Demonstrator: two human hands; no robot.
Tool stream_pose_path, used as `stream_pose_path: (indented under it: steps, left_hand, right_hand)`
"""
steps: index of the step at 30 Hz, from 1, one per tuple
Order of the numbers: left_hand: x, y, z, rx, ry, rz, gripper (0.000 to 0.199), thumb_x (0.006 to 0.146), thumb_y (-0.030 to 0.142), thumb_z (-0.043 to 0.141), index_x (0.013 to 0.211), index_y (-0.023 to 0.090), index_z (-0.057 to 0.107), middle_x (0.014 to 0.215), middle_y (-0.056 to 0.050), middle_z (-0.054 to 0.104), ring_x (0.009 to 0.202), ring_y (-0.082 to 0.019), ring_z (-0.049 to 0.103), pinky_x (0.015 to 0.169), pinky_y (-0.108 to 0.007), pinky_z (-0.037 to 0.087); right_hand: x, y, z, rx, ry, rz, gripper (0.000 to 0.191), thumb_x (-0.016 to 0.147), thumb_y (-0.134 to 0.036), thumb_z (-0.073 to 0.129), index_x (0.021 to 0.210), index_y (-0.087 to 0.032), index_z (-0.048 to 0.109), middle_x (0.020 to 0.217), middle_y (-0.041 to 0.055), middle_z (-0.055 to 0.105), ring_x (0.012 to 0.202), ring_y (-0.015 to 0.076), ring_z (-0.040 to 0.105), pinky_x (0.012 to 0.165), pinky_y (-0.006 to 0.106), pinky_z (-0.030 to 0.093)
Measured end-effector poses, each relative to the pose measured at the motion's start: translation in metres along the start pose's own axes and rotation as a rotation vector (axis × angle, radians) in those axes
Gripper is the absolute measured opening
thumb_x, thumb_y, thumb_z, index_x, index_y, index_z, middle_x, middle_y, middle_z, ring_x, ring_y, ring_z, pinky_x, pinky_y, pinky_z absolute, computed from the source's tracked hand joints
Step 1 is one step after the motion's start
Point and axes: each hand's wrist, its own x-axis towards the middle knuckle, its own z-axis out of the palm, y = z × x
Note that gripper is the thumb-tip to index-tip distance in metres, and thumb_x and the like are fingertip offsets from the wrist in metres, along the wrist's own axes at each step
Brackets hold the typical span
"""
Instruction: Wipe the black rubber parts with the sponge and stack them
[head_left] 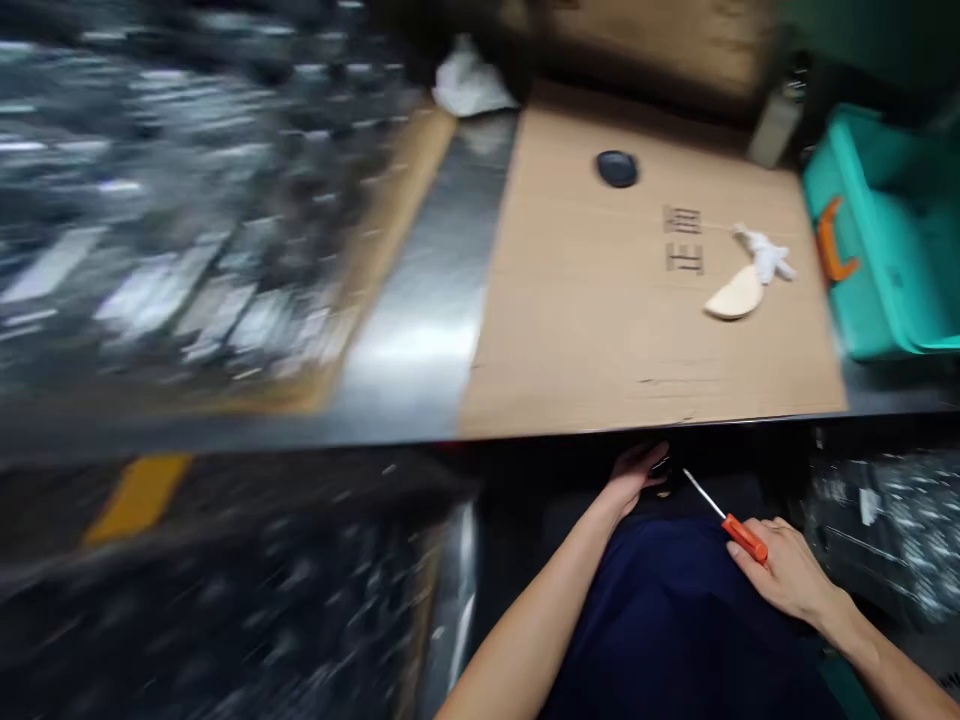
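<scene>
My right hand (pixel 787 570) is closed around the orange handle of a screwdriver (pixel 742 537). Its thin metal shaft points up and left, toward my left hand (pixel 637 475). That left hand is just below the table's front edge, its fingers bent at a dark, shiny thing that blends into the shadow, so its kind cannot be made out. Above both hands, a flat cardboard sheet (pixel 585 310) covers part of the tabletop. On it lie a small dark oval piece (pixel 617 169), a cream half-round piece (pixel 736 294) and a crumpled white scrap (pixel 769 255).
A teal bin (pixel 851 250) with an orange clasp stands right of the cardboard, near a bottle (pixel 778 125). Blurred plastic-wrapped items (pixel 187 200) fill the left side. A white crumpled wad (pixel 472 80) sits at the back. More clear wrapping (pixel 892 530) is at right.
</scene>
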Motion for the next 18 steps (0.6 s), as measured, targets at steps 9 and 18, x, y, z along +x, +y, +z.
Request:
stream_pose_path:
  steps: [9, 18]
  left_hand:
    - [0.003, -0.007, 0.006, 0.195, 0.028, -0.059, 0.047, 0.067, 0.035, 0.093, 0.104, 0.014, 0.074, 0.096, -0.009, 0.076, 0.083, -0.021, 0.075, 0.067, -0.030, 0.063]
    - [-0.014, 0.004, 0.008, 0.075, 0.023, -0.049, 0.043, 0.077, 0.037, 0.087, 0.108, 0.013, 0.071, 0.099, -0.011, 0.075, 0.078, -0.018, 0.075, 0.069, -0.030, 0.063]
  right_hand:
    - [-0.031, 0.114, -0.030, 0.668, 1.152, 0.500, 0.054, 0.091, -0.062, 0.062, 0.119, -0.015, 0.066, 0.121, 0.0166, 0.071, 0.113, 0.0290, 0.069, 0.096, 0.044, 0.057]
    - [0.053, 0.195, -0.071, 0.721, 1.537, 0.460, 0.067, 0.092, -0.067, 0.052, 0.125, -0.008, 0.060, 0.111, 0.0173, 0.070, 0.099, 0.0275, 0.071, 0.090, 0.044, 0.059]
